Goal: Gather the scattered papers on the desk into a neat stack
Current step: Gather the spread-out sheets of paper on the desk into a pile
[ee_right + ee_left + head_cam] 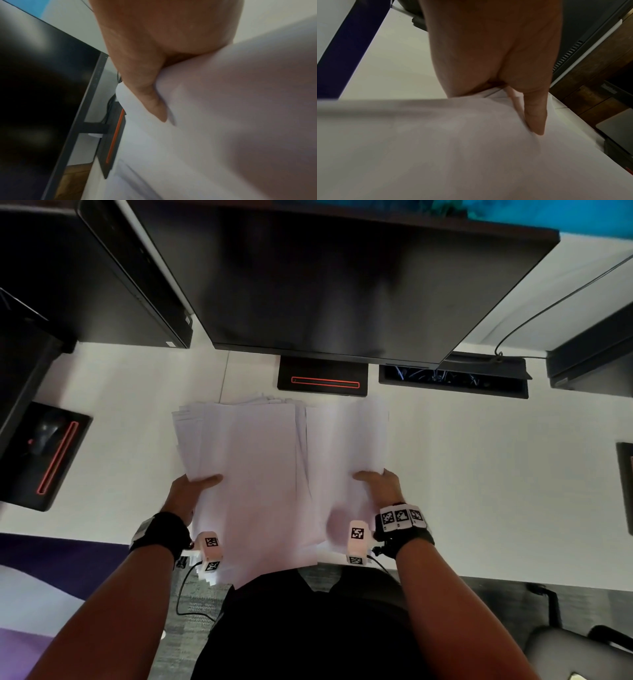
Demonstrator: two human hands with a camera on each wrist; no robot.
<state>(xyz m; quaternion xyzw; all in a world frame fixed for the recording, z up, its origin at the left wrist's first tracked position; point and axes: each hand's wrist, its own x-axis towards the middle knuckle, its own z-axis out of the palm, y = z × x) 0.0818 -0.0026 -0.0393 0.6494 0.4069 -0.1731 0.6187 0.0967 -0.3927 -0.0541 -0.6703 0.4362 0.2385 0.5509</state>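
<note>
Each grip is clamped on the pile of white papers (274, 474): the left hand (186, 494) pinches its left edge, the right hand (383, 487) its right edge. The pile is held over the table (479, 457), just in front of the monitor stand (322, 378). The sheets are fanned and uneven, so loose ones could slip out and scatter.

Office workstation, white desk (479, 460), dark monitor (342, 285) on stand, desktop computer tower (113, 278), cable tray (452, 381)

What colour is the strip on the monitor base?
Red-orange strip on the black monitor base; head view.
</note>
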